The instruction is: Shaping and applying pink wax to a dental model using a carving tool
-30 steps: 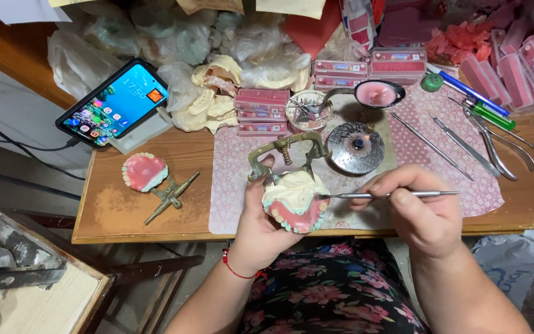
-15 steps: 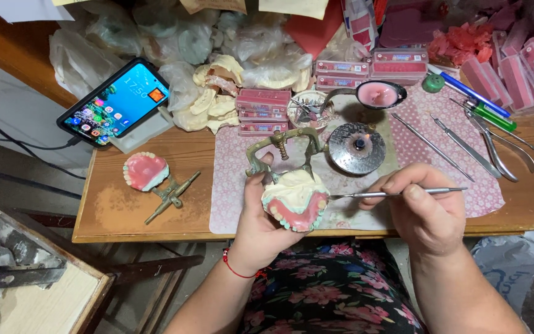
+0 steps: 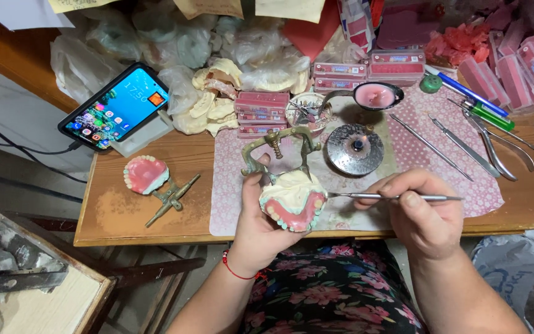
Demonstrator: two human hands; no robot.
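My left hand point(image 3: 256, 229) holds a brass articulator point(image 3: 276, 148) that carries a cream plaster cast with a pink wax denture and a row of teeth point(image 3: 293, 203), tilted towards me over the table's front edge. My right hand point(image 3: 421, 213) grips a thin metal wax instrument point(image 3: 390, 197) like a pen. Its tip touches the right side of the denture.
On the wooden table point(image 3: 125, 213) lie a patterned pink mat point(image 3: 230, 185), a small burner point(image 3: 355, 148), a bowl of pink wax point(image 3: 375, 96), several metal tools point(image 3: 465, 145), pliers point(image 3: 502, 145), a second denture on an articulator point(image 3: 149, 176), a lit phone point(image 3: 115, 108) and stacked pink tooth boxes point(image 3: 261, 111). A wooden stand point(image 3: 38, 297) is at lower left.
My left hand has brought the cast slightly down and right, turning the teeth more towards me. My right hand has moved the instrument tip onto the denture's right side.
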